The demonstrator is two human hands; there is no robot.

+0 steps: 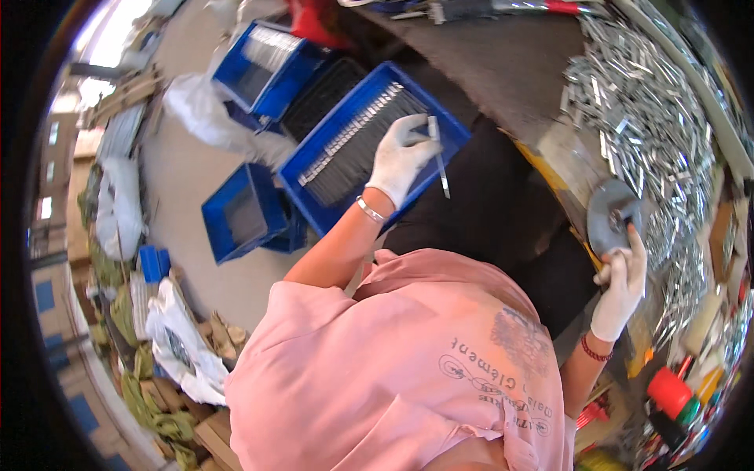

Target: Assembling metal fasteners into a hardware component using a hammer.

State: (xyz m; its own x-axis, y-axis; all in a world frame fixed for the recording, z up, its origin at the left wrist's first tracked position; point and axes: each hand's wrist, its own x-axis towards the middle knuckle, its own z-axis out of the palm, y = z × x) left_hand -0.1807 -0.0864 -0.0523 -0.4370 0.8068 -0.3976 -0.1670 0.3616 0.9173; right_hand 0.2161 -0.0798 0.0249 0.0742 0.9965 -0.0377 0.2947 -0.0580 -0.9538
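Observation:
My left hand [399, 157], in a white glove, reaches out over a blue tray [454, 125] packed with rows of thin metal strips. It grips one narrow metal strip [441, 169] that hangs past the tray's edge. My right hand [622, 289], also gloved, rests its fingers against the lower edge of a round grey metal disc [611, 213] on the workbench. A large pile of small shiny metal pieces [652, 118] lies just beyond the disc. My pink shirt fills the bottom of the view.
More blue crates [239, 212] [267, 67] stand on the floor to the left, some holding metal strips. White bags [184, 341], cardboard and cloth scraps lie along the left. Red and green bottles [671, 392] crowd the lower right bench.

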